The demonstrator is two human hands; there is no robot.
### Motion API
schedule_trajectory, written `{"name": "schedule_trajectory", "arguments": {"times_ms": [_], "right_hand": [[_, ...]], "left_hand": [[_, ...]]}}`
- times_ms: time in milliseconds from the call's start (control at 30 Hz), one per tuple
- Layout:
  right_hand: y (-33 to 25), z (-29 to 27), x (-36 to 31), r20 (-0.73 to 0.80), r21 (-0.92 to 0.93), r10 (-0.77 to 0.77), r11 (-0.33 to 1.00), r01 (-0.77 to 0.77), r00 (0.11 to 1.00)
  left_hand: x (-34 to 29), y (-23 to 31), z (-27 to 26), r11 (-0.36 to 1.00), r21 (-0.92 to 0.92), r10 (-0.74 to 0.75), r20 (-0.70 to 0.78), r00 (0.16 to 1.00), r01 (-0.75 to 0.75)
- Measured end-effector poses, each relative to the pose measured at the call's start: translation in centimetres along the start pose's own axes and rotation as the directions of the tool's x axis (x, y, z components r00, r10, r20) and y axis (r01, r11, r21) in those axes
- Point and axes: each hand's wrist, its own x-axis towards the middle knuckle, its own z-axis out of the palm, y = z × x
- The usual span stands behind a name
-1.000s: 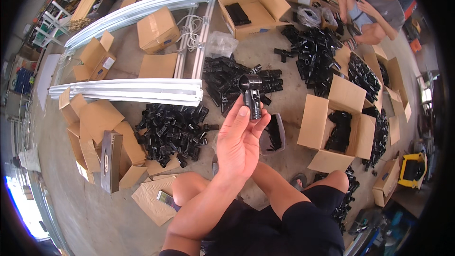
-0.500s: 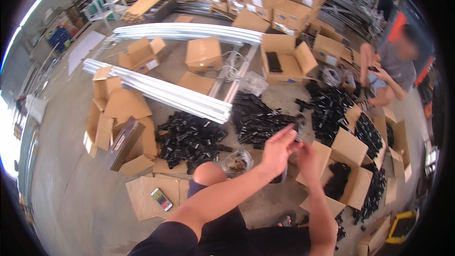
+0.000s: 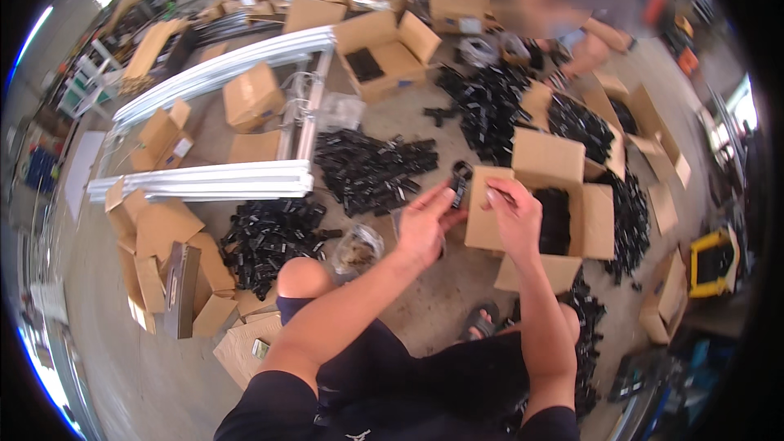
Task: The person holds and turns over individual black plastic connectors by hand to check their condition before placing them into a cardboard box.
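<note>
My left hand (image 3: 424,227) holds a small black plastic part (image 3: 461,182) with a ring-shaped upper end, its fingers closed round the lower end. To its right, my right hand (image 3: 517,216) is raised over the near flaps of an open cardboard box (image 3: 598,220). Its thumb and fingers are pinched together; whatever is between them is too small to make out. Dark parts (image 3: 554,224) lie inside that box. Beyond my left hand spreads a heap of black parts (image 3: 371,170). A clear plastic bag (image 3: 358,251) with brownish contents sits beside my knee.
More black parts (image 3: 265,241) are heaped at the left, with others (image 3: 488,110) farther right. A silvery metal frame (image 3: 204,182) lies across the floor at the left. Another person (image 3: 584,12) crouches at the far right. Cardboard boxes (image 3: 380,73) stand beyond the heaps.
My view has swung to the right. My hands have come apart; the right one has moved away from the black part, which stays in my left hand.
</note>
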Motion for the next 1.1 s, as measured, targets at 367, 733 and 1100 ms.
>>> {"name": "schedule_trajectory", "arguments": {"times_ms": [367,733,1100], "right_hand": [[-0.1,1.1,-0.4,-0.026,-0.165,-0.235,0.96,0.227,0.972],[0.1,1.7,-0.2,-0.03,-0.248,-0.368,0.904,0.349,0.93],[-0.3,1.8,-0.5,-0.007,-0.471,-0.488,0.771,0.428,0.873]], "left_hand": [[-0.1,0.1,0.4,0.993,0.116,-0.042,0.1,0.994,0.03],[-0.3,0.3,0.6,0.993,0.113,0.021,0.123,0.992,-0.035],[-2.0,0.0,1.4,0.98,0.132,0.116,0.223,0.968,-0.148]]}}
